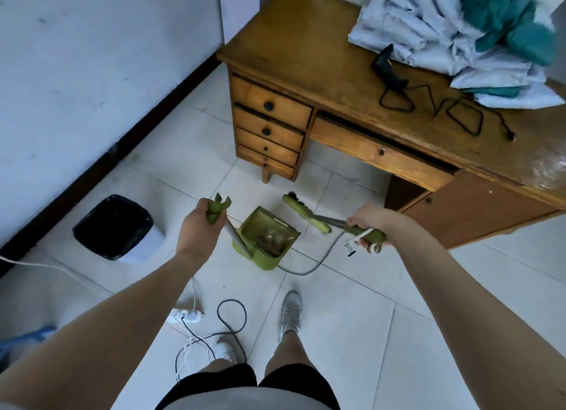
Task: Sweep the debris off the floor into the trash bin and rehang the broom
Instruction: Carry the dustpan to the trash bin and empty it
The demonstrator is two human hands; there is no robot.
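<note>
My left hand (197,226) grips the green top of the dustpan handle. The green dustpan (266,236) hangs just above the tiled floor in front of me, with brownish debris (271,241) inside it. My right hand (367,222) grips the green handle of the broom, and the green broom head (306,213) points toward the desk, to the right of the dustpan. The white trash bin (118,227) with a black liner stands on the floor at the left, near the wall.
A wooden desk (337,72) with drawers fills the upper right, carrying crumpled cloth (459,23) and a black corded device (389,66). A power strip (185,316) and loose cables (226,327) lie on the floor by my feet. A white wall with dark skirting runs along the left.
</note>
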